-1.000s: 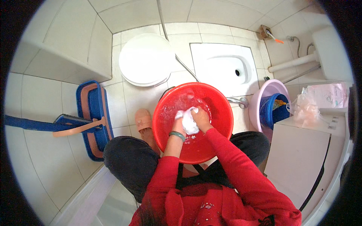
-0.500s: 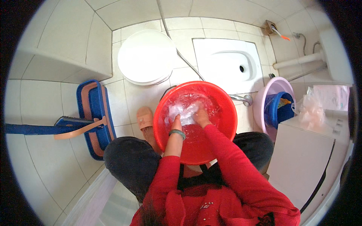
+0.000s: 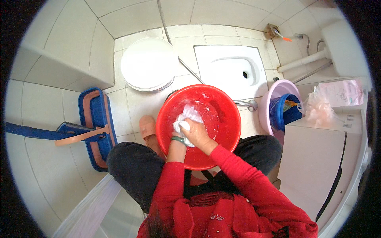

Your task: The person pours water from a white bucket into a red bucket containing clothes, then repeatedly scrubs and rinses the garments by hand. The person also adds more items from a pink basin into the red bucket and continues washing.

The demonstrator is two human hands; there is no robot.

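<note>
My right hand is closed over a bunched white cloth above the red basin. A smooth white lump shows between its thumb and fingers; whether that is soap or a fold of the cloth I cannot tell. My left hand, with a green bangle at its wrist, holds the same cloth from the left and below. Cloth covers most of its fingers. A pale lilac end of the cloth hangs toward the far side. Water with bits of foam lies in the basin, which sits between my knees.
A round white lidded bucket stands far left of the basin. Beyond it a squat toilet is set in the floor. On the right are a pink tub holding a blue bucket, and a white cabinet. A blue mop bucket stands left.
The cloth has been lifted from the water and gathered into a bunch. My right hand has come left onto it, close to my left hand. The view has shifted slightly.
</note>
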